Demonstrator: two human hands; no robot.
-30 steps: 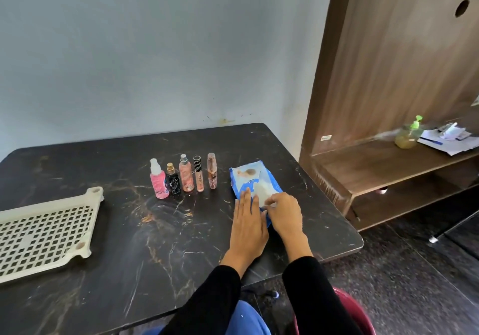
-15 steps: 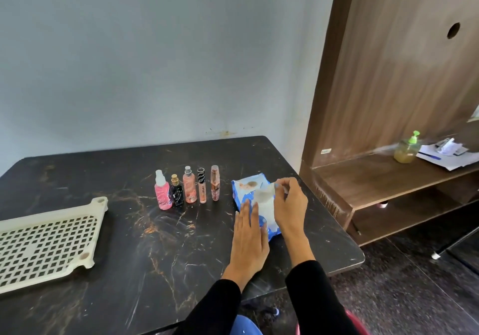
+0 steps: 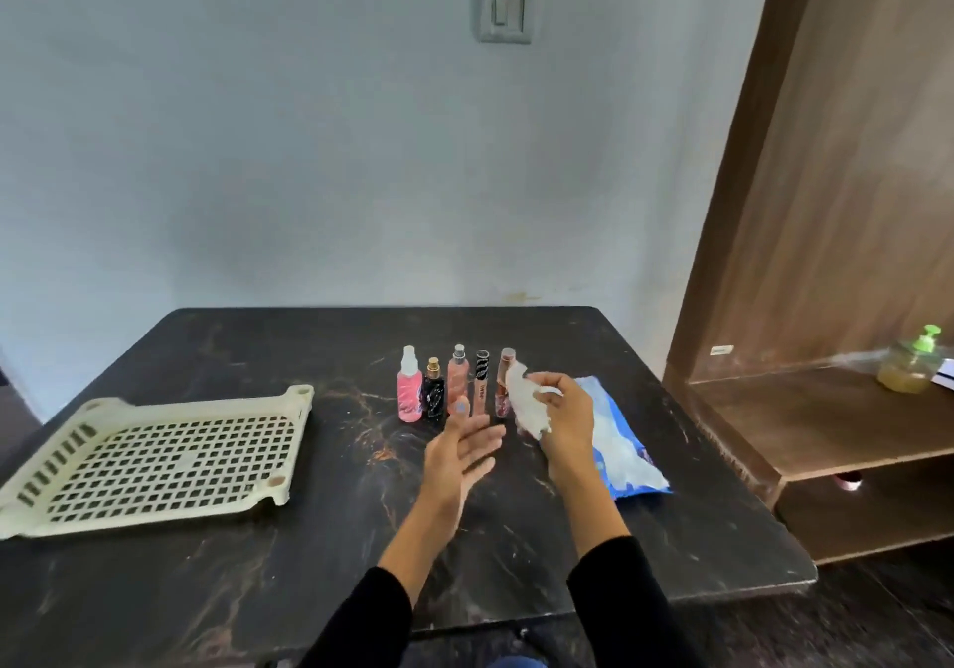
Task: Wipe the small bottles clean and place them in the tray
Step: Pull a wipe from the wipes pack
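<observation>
— White wipe, pinched in the right hand, and nothing wiped yet, by my reckoning. All five small bottles stand upright in a row at the middle of the black marble table.

— And the other hand?

— The left hand hovers with fingers straight and spread, holding nothing, just in front of the row. The two hands are apart. I'd guess it is about to take a bottle.

— Which one would you start with?

— The end one by the wipe, the slim tube. The bottles stand close together, so a grab in the middle could topple the neighbours. Lift one clear of the row first, then wrap the wipe round it and turn it.

— The tray?

— The cream slotted tray lies well to the left, with nothing in it. Those tall thin ones would probably sit better lying flat on that grid. The blue wipe packet lies on the table beside the right wrist.
</observation>
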